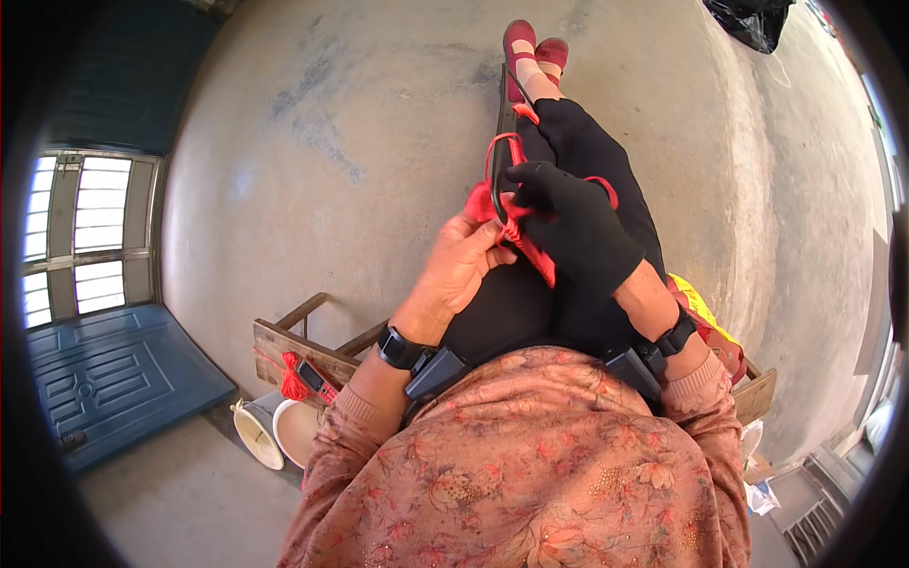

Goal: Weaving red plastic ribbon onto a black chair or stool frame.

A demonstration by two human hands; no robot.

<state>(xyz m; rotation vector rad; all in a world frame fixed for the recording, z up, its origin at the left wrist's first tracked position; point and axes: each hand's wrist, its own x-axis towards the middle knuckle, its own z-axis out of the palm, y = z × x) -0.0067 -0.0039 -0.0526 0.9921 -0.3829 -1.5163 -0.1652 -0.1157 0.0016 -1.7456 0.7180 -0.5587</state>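
Over my lap I work on red cord (536, 260), part of it knotted or braided around the near end of a long dark bar (501, 133). The bar runs along my legs toward my crossed feet, and a red loop and a loose red strip hang about it. My bare left hand (459, 260) pinches the red cord just left of the bar's near end. My right hand (579, 222), in a black glove, is closed over the cord from the right; a red strand curves out beyond its knuckles. What lies under the gloved fingers is hidden.
I sit on a wooden bench (268, 348). On its left end lie a red cord bundle (295, 380) and a red phone (320, 381); pale buckets (258, 437) stand below. A blue door (123, 383) is left, a black bag (753, 24) far right.
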